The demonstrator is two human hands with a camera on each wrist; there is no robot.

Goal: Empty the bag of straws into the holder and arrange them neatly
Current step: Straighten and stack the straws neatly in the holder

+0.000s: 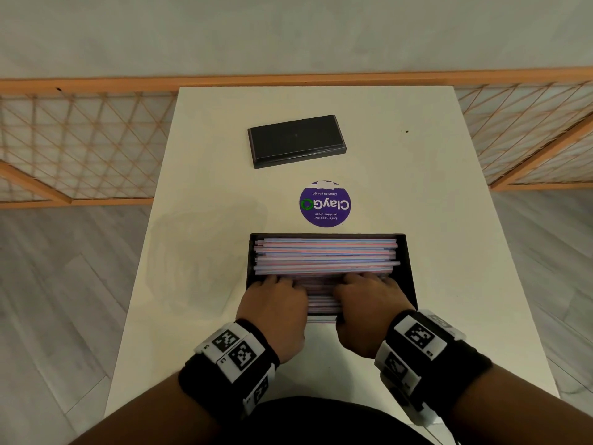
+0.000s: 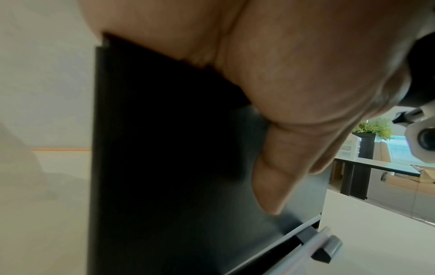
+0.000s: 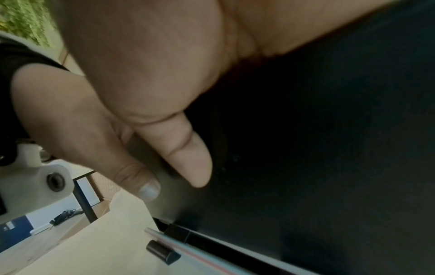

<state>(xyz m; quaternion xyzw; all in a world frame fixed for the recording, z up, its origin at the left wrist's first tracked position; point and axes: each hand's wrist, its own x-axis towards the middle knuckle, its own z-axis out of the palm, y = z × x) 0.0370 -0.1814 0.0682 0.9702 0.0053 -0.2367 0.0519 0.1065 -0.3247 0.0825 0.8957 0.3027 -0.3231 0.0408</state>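
Observation:
The black straw holder [image 1: 410, 252] stands open on the white table, filled with pink-and-blue striped straws [image 1: 325, 255] lying crosswise. My left hand [image 1: 272, 284] and right hand [image 1: 365, 282] sit side by side over its near edge, fingers curled down onto the straws. In the left wrist view my thumb [image 2: 270, 176] lies against the holder's front wall [image 2: 164, 167]. The right wrist view shows the right thumb [image 3: 188, 158] on the same wall [image 3: 329, 148]. A straw [image 3: 188, 247] lies in the slot at the wall's foot. A flat clear bag [image 1: 205, 252] lies left of the holder.
The holder's black lid [image 1: 296, 141] lies at the far middle of the table [image 1: 449, 220]. A round purple sticker [image 1: 324, 203] sits between lid and holder. A wooden lattice screen [image 1: 80, 139] runs behind the table, with grey floor on both sides.

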